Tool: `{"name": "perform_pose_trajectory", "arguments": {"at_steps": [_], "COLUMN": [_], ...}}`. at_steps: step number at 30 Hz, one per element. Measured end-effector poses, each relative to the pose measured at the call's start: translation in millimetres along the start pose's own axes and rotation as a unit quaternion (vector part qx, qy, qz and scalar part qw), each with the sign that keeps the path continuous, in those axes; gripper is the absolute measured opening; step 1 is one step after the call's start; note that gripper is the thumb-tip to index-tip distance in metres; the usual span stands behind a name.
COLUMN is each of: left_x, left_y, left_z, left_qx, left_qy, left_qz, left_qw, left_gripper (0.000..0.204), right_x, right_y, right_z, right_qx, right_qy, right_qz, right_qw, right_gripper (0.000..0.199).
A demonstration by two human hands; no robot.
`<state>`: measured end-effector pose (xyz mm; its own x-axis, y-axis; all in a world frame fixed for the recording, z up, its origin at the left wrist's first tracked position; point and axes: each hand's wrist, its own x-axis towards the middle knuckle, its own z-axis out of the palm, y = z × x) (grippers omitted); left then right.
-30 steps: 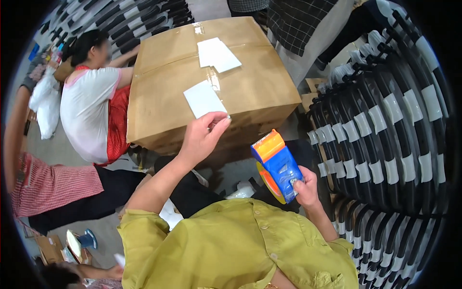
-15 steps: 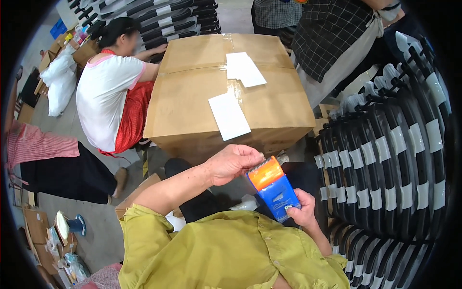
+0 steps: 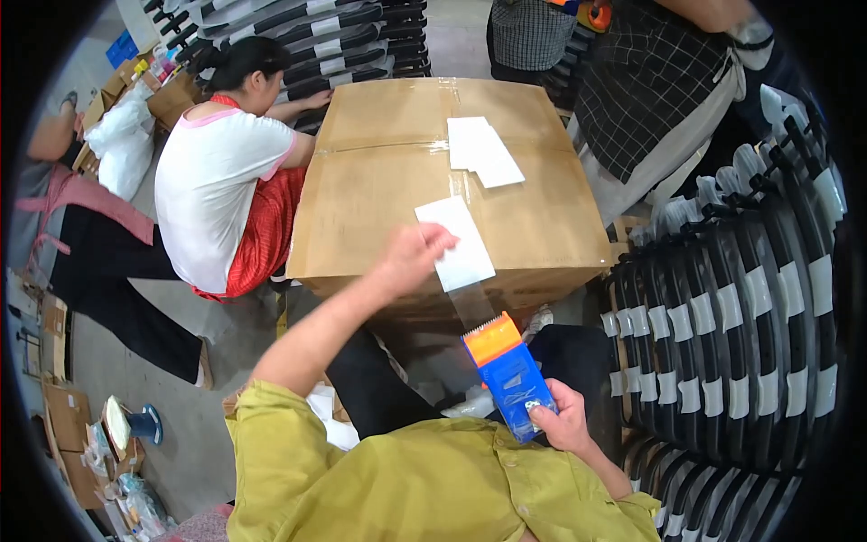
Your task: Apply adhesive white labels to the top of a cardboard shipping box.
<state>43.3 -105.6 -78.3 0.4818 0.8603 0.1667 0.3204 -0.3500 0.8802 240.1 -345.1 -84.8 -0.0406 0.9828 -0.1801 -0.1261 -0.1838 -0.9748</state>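
My right hand point(image 3: 566, 415) grips a blue and orange tape dispenser point(image 3: 515, 384) by its lower end, with the toothed orange edge facing away from me. From that edge a strip of clear tape point(image 3: 471, 305) stretches up toward my left hand point(image 3: 417, 256). The fingers of my left hand are pinched on the tape's far end, over a white paper sheet point(image 3: 471, 260). This sheet lies on the near part of a large taped cardboard carton point(image 3: 370, 199). Two more white sheets point(image 3: 488, 154) overlap farther back on the carton's top.
On the right stand stacked black curved frames point(image 3: 722, 316) with white wraps. A crouching person point(image 3: 226, 190) in a white shirt touches the carton's left side. Another person in a checked apron point(image 3: 632, 99) stands at its right. Farther left, someone in dark trousers point(image 3: 117, 280) walks.
My left hand has moved up and away from the dispenser, drawing out a length of clear tape. The dispenser has shifted slightly toward me. The person at left has changed stride.
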Motion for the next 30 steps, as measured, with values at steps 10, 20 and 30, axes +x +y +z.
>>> {"name": "perform_pose_trajectory", "arguments": {"at_steps": [10,20,30], "left_x": [49,-39,-48], "left_y": [-44,-24,-19], "left_z": [6,-11,70], "left_qx": [0.351,0.013,-0.446], "left_qy": [0.025,0.236,-0.016], "left_qz": [0.148,-0.11,-0.274], "left_qw": [0.924,0.966,0.852], "left_gripper": [0.015,0.035,0.036], "right_x": [38,42,25], "right_y": [-16,-6,6], "right_z": [15,1,-6], "right_qx": [0.077,0.08,0.037], "right_qy": [0.062,0.071,0.038], "right_qz": [0.037,0.06,0.068], "right_qw": [0.994,0.992,0.996], "right_gripper": [0.025,0.025,0.029]}}
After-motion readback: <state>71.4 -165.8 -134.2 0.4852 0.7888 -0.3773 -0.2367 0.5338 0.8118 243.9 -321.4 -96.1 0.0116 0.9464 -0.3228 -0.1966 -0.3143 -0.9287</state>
